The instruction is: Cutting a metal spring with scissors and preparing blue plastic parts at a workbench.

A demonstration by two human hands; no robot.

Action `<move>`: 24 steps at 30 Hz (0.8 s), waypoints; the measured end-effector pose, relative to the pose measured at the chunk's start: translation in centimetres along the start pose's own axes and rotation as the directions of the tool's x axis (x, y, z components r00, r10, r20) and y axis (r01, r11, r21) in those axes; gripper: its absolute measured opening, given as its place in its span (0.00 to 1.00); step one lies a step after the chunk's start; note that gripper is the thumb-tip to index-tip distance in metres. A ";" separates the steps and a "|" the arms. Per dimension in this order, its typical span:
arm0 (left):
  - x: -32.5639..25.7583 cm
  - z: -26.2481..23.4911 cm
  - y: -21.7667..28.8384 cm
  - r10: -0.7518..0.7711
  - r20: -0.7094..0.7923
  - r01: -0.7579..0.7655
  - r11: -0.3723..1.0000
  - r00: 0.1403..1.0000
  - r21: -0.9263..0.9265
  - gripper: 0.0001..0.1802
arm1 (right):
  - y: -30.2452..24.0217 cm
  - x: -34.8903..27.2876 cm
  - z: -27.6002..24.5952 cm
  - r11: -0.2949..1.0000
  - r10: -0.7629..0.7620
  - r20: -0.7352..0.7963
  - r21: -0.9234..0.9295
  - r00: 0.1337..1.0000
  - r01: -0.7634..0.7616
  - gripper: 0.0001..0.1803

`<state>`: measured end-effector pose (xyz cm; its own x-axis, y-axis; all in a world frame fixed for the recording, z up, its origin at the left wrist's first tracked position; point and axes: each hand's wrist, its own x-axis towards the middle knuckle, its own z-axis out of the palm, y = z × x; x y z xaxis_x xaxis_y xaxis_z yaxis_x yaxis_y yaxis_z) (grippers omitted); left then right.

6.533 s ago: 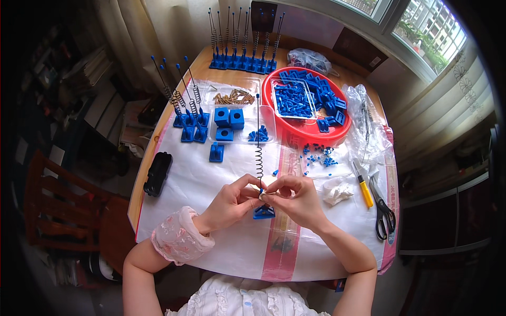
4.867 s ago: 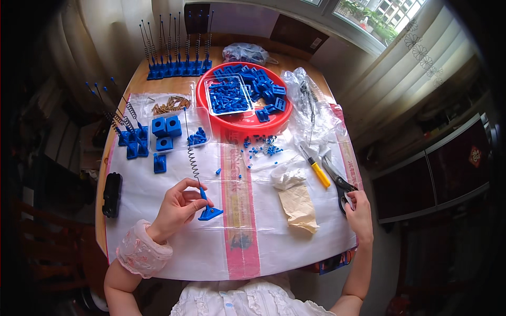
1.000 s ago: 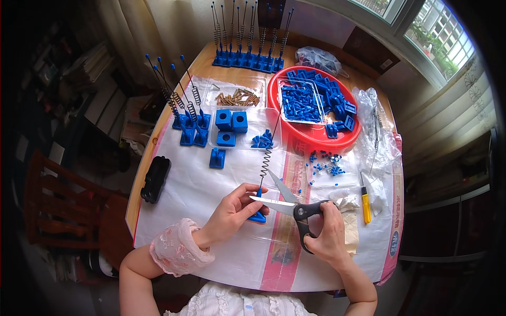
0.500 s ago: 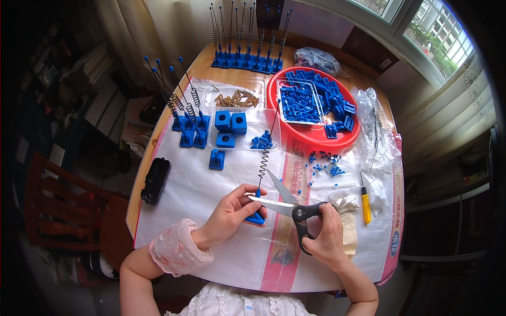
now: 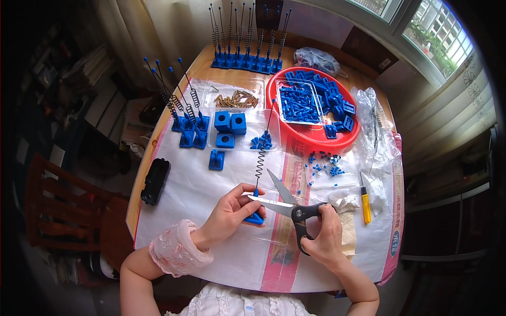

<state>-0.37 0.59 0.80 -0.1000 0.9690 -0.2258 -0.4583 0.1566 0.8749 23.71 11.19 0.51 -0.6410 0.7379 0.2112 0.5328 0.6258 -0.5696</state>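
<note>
- Head view, all places given rel. to the red basin [image 5: 274,113] at the far side of the table [image 5: 205,66]
- Left hand [image 5: 232,213]: well nearer the person than the basin, a bit left of it; fingers curled round a small blue base [image 5: 255,217] w/ a long spring rod [image 5: 261,158] standing up out of it, thumb & forefinger pinching near the rod's foot
- Spring rod leans away from the person, its blue tip ending just short of the basin's near-left rim
- Right hand [image 5: 322,239]: near side of the basin, about below its middle; closed round the black handles of the scissors [image 5: 287,203]
- Scissors blades spread apart in a V, pointing left; lower blade reaches the spring rod just above the blue base, upper blade angles up toward the basin
- Basin holds a heap of blue plastic parts + a clear tray [image 5: 298,102] of more blue bits
- Left of basin: clear tray w/ brass-coloured pins [image 5: 234,98], blue cubes [image 5: 230,122], then a cluster of finished spring rods on blue bases [image 5: 184,113]
- Beyond the basin's left rim: a row of spring rods standing upright [image 5: 245,42]
- Near-right of basin: yellow-handled cutter [image 5: 365,203], small scatter of blue beads [image 5: 324,163]
- Far left of basin, at table edge: black block [image 5: 155,180]
</note>
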 end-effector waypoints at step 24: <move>0.1 -0.1 -0.1 0.024 0.016 -0.025 0.999 1.000 0.031 0.13 | 0.3 -0.2 -0.2 0.999 0.029 0.048 -0.026 0.998 -0.027 0.29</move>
<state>-0.44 0.60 0.64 -0.0967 0.9756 -0.1973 -0.4277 0.1383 0.8933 24.10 11.29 0.43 -0.6514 0.7425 0.1563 0.5644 0.6118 -0.5541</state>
